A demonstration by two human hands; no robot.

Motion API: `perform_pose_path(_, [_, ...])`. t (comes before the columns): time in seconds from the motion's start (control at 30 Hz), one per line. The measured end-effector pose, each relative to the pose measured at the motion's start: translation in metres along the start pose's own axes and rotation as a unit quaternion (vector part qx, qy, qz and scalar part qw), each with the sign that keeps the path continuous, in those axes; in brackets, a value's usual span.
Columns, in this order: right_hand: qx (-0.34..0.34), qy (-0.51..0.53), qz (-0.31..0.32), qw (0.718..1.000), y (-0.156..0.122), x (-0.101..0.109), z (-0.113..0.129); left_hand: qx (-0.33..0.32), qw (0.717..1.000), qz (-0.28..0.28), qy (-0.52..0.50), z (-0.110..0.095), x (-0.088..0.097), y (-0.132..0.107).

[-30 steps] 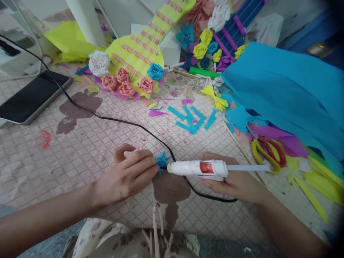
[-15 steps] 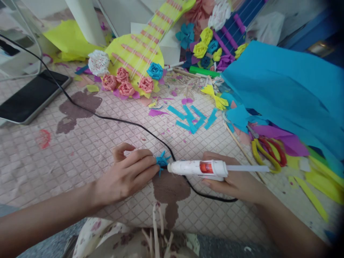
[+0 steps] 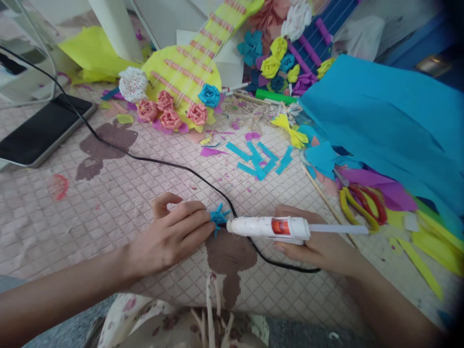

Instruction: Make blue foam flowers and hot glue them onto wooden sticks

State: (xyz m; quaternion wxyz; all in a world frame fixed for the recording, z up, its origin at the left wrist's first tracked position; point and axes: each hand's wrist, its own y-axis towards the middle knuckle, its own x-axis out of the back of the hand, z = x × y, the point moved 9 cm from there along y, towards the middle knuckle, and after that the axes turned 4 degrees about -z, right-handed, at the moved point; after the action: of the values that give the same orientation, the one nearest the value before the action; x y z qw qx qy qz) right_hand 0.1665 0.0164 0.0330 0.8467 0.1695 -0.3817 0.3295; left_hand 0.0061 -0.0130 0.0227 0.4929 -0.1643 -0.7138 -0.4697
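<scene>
My left hand (image 3: pixel 170 234) pinches a small blue paper flower (image 3: pixel 219 217) between its fingertips, just above the quilted mat (image 3: pixel 119 203). My right hand (image 3: pixel 319 246) is wrapped round a white hot-glue gun (image 3: pixel 270 228) with an orange trigger. The gun lies level and its nozzle points left, touching or nearly touching the flower. A clear glue stick (image 3: pixel 337 229) juts from the back of the gun. Its black cord (image 3: pixel 152 162) loops under the gun and runs away to the far left.
A yellow paper guitar (image 3: pixel 192 67) with pink, white and blue paper roses lies at the back. Blue paper strips (image 3: pixel 259 159) lie mid-mat. A large blue sheet (image 3: pixel 384 121), scissors (image 3: pixel 362 205) and paper scraps fill the right. A dark tablet (image 3: pixel 41 130) lies at the left.
The glue gun has shifted slightly to the right; both hands and the blue flower stay almost where they were.
</scene>
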Motion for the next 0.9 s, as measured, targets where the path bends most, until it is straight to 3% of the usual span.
perform_pose_path(0.4, [-0.014,-0.015,-0.015,1.0,-0.007,0.007,-0.008,0.004,1.0,0.006,-0.016,0.0,0.007,0.008])
perform_pose_path(0.9, [-0.087,-0.023,-0.153,0.984,-0.031,0.038,-0.045,0.019,0.999,0.01,-0.024,0.003,0.004,0.014])
